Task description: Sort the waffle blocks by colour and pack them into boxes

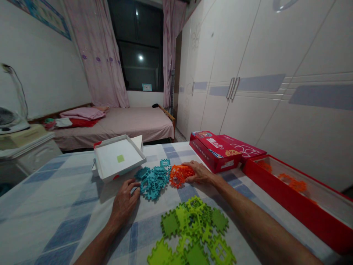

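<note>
My right hand [198, 172] closes around a cluster of orange toothed plastic building pieces [179, 175] on the table; the fingers lie over its far side and the thumb is at the near side. To the left, my left hand [127, 197] rests by the left edge of a heap of teal toothed building pieces [154, 183], its fingers loosely bent and slightly apart. I see nothing held in it. Nearer me, between my forearms, spreads a larger pile of green toothed building pieces [193, 228], some solid squares and some with window-like openings.
A checked cloth covers the table [68, 206]. At the back left sits a shallow white box [118, 156]. Red boxes [217, 149] stand at the back right, beside a long open red box [292, 209] with orange pieces inside. Beyond are a bed [132, 121] and wardrobe [248, 55].
</note>
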Available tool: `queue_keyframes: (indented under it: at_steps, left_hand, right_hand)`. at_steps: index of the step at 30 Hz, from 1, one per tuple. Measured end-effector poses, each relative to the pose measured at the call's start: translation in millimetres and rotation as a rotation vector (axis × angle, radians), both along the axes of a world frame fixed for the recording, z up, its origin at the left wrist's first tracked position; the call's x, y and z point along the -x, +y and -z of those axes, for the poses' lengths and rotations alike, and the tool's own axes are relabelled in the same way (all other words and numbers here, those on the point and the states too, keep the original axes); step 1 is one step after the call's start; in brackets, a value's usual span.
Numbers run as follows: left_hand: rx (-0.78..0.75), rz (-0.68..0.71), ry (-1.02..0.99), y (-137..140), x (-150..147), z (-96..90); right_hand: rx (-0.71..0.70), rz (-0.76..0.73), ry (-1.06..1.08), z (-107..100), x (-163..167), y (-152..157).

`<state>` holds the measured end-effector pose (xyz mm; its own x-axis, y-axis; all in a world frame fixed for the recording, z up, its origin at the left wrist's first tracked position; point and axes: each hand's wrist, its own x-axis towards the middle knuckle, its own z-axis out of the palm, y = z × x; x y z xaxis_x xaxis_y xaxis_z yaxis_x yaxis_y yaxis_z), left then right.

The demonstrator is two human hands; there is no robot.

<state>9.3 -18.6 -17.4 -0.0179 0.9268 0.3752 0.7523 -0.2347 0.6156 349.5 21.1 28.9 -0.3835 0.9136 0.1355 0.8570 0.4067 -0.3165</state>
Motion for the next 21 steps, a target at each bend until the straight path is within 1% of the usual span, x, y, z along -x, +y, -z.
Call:
queue_keyframes:
  at_steps: [4,7,10,13,15,17,19,21]
  left_hand:
    - [-0.006,-0.004,-0.001,0,0,0.6]
    - [-0.011,0.005,0.006,1,1,0.5]
    - [-0.009,0.006,0.014,0,1,-0.3]
    - [-0.01,0.004,0.023,-1,1,-0.3]
    - [-0.013,0.0,0.027,0,1,0.2]
    - [-0.018,-0.004,0.025,1,2,0.9]
    - [-0.023,0.004,0.025,2,2,1.4]
    - [-0.023,0.008,0.032,4,4,1.9]
  right_hand:
    - [-0.135,0.031,0.053,13,0,-14]
    - [-0.223,0.095,0.147,22,0,-21]
    - [-0.298,0.184,0.287,28,-3,-21]
    - [-0.334,0.208,0.391,30,-7,-18]
    - [-0.38,0.221,0.463,26,-9,-17]
    - [-0.441,0.264,0.53,15,-12,-19]
    - [-0.515,0.318,0.575,-4,-20,-27]
    - [-0.611,0.379,0.58,-27,-39,-38]
